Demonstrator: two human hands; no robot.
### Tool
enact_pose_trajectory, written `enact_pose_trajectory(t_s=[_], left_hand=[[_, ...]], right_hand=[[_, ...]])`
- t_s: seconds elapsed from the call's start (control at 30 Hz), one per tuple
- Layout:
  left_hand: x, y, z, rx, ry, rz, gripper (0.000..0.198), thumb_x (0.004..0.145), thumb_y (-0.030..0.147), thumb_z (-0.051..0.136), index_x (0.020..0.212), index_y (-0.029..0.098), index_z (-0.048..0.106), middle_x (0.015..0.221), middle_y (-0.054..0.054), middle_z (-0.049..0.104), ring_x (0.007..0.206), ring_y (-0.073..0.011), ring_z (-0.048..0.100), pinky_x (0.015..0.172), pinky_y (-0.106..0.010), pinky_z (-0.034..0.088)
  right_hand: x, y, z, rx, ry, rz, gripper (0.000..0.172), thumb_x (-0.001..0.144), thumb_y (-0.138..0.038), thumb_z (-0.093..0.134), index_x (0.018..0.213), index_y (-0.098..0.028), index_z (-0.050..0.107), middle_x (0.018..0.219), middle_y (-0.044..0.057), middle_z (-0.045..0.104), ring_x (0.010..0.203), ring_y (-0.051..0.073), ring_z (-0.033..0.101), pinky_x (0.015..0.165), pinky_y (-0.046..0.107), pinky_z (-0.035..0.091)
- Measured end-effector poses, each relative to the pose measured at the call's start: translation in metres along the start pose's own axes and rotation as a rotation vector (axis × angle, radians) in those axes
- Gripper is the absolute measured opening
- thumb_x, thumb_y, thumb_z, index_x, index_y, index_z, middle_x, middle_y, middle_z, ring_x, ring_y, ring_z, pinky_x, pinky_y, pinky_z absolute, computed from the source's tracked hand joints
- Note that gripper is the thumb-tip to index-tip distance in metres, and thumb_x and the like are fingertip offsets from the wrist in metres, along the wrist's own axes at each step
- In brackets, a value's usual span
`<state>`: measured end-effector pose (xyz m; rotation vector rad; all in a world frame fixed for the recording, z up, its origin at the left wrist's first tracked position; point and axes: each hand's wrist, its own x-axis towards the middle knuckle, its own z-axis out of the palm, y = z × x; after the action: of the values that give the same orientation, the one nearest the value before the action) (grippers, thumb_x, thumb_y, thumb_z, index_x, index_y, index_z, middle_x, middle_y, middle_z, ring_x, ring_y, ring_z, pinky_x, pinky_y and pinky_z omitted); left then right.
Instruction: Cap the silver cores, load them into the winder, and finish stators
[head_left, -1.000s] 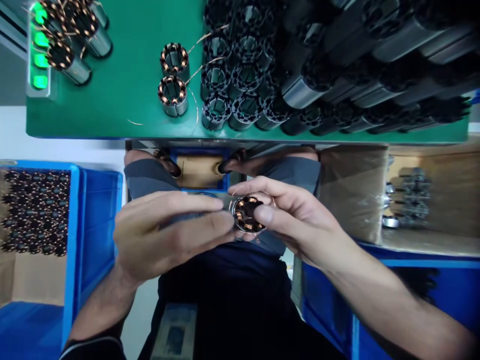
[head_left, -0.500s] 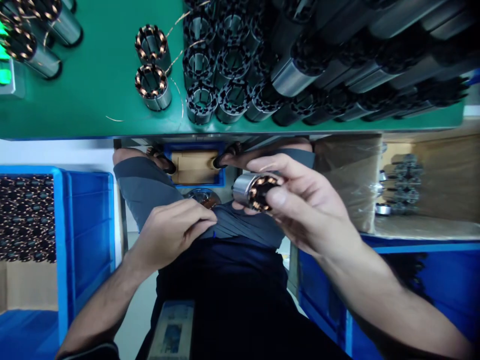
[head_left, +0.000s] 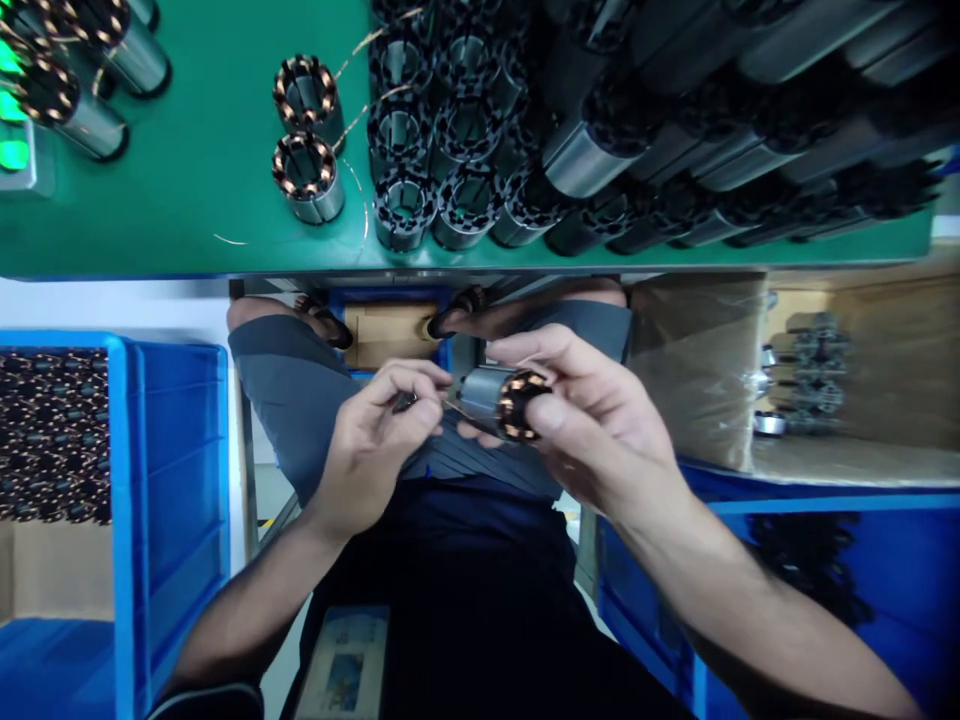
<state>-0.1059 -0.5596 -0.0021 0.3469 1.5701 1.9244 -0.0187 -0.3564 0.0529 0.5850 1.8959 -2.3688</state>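
At a green tabletop point(head_left: 202, 190), a seated worker's right hand point(head_left: 600, 430) grasps a silver metal cylinder with a black end ringed in copper windings point(head_left: 482, 392), holding it tilted above the lap, its wound end toward the right thumb. The left hand point(head_left: 375, 430), fingers bent and thumb drawn in, works just beside the cylinder's plain end, near a thin copper-coloured wire point(head_left: 461, 408); a small dark object point(head_left: 405, 402) shows between its fingers, though whether they grip it, or the wire, cannot be told. The step in hand appears to be tending that loose wire while the right hand steadies the part. The next move seems to call for a firm right-hand hold and a light, precise left-hand touch, sparing the windings. On the tabletop, two upright silver cylinders with copper-wound tops point(head_left: 307, 190) stand near rows of black-topped silver cylinders without visible copper point(head_left: 405, 210); a blue plastic crate point(head_left: 176, 430) sits to the worker's left.
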Motion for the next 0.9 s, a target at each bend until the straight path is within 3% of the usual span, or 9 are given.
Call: enact_pose_trajectory(t_s=[0.1, 0.23, 0.33, 0.37, 0.57, 0.73, 0.83, 0.9], left_hand=[[-0.004, -0.017, -0.007, -0.071, 0.066, -0.069, 0.025, 0.112, 0.047, 0.09, 0.105, 0.023, 0.087, 0.127, -0.009, 0.087, 0.108, -0.019, 0.086, 0.081, -0.022, 0.073], [-0.003, 0.002, -0.011, 0.074, -0.027, 0.183, 0.035, 0.096, 0.037, 0.108, 0.128, 0.032, 0.095, 0.131, -0.008, 0.09, 0.117, -0.0206, 0.088, 0.091, -0.024, 0.075], [-0.001, 0.015, -0.004, 0.159, 0.014, 0.283, 0.01, 0.104, 0.03, 0.101, 0.113, 0.03, 0.096, 0.124, -0.007, 0.091, 0.11, -0.0202, 0.089, 0.089, -0.027, 0.075], [0.0, 0.014, -0.001, 0.17, 0.03, 0.269, 0.003, 0.107, 0.03, 0.097, 0.109, 0.029, 0.096, 0.123, -0.007, 0.091, 0.109, -0.0204, 0.089, 0.088, -0.029, 0.075], [0.007, -0.014, -0.006, 0.078, 0.076, -0.005, 0.019, 0.106, 0.039, 0.095, 0.096, 0.022, 0.092, 0.115, -0.009, 0.092, 0.1, -0.0206, 0.088, 0.074, -0.024, 0.069], [0.015, 0.011, -0.007, 0.075, -0.089, 0.14, 0.012, 0.106, 0.026, 0.097, 0.117, 0.031, 0.097, 0.123, -0.005, 0.092, 0.12, -0.0207, 0.088, 0.095, -0.027, 0.073], [0.015, 0.024, -0.001, 0.094, -0.133, 0.173, 0.004, 0.112, 0.025, 0.091, 0.109, 0.028, 0.093, 0.121, -0.005, 0.091, 0.117, -0.0194, 0.088, 0.094, -0.028, 0.072], [0.012, 0.02, 0.002, 0.103, -0.113, 0.118, 0.012, 0.116, 0.034, 0.086, 0.109, 0.025, 0.089, 0.124, -0.008, 0.09, 0.113, -0.0208, 0.087, 0.089, -0.03, 0.072]], right_hand=[[-0.006, 0.002, -0.005, 0.012, 0.012, 0.004, 0.052, 0.105, -0.061, 0.096, 0.143, -0.03, 0.078, 0.106, 0.005, 0.09, 0.093, 0.024, 0.091, 0.085, 0.035, 0.077], [-0.004, 0.007, -0.002, 0.058, -0.006, 0.006, 0.045, 0.105, -0.054, 0.098, 0.137, -0.029, 0.079, 0.103, 0.003, 0.089, 0.096, 0.021, 0.091, 0.083, 0.027, 0.073], [-0.002, 0.011, 0.001, 0.063, -0.009, 0.015, 0.044, 0.106, -0.055, 0.097, 0.136, -0.029, 0.079, 0.11, 0.004, 0.091, 0.097, 0.02, 0.09, 0.084, 0.027, 0.072], [-0.002, 0.013, 0.001, 0.057, -0.004, 0.011, 0.045, 0.105, -0.055, 0.098, 0.136, -0.029, 0.079, 0.111, 0.004, 0.091, 0.098, 0.02, 0.091, 0.085, 0.027, 0.073], [-0.007, 0.011, -0.009, 0.087, -0.017, 0.002, 0.049, 0.106, -0.058, 0.095, 0.141, -0.03, 0.076, 0.11, 0.004, 0.092, 0.092, 0.021, 0.091, 0.081, 0.03, 0.074], [-0.004, 0.009, -0.006, 0.019, -0.025, 0.023, 0.049, 0.102, -0.05, 0.102, 0.137, -0.028, 0.075, 0.102, 0.002, 0.089, 0.087, 0.017, 0.088, 0.078, 0.024, 0.072], [-0.001, 0.013, -0.002, -0.016, -0.047, 0.038, 0.053, 0.099, -0.052, 0.103, 0.135, -0.027, 0.074, 0.1, 0.002, 0.087, 0.09, 0.019, 0.089, 0.08, 0.026, 0.074], [-0.001, 0.016, -0.003, -0.007, -0.054, 0.029, 0.053, 0.1, -0.053, 0.101, 0.136, -0.027, 0.073, 0.103, 0.003, 0.088, 0.093, 0.02, 0.09, 0.085, 0.029, 0.076]])
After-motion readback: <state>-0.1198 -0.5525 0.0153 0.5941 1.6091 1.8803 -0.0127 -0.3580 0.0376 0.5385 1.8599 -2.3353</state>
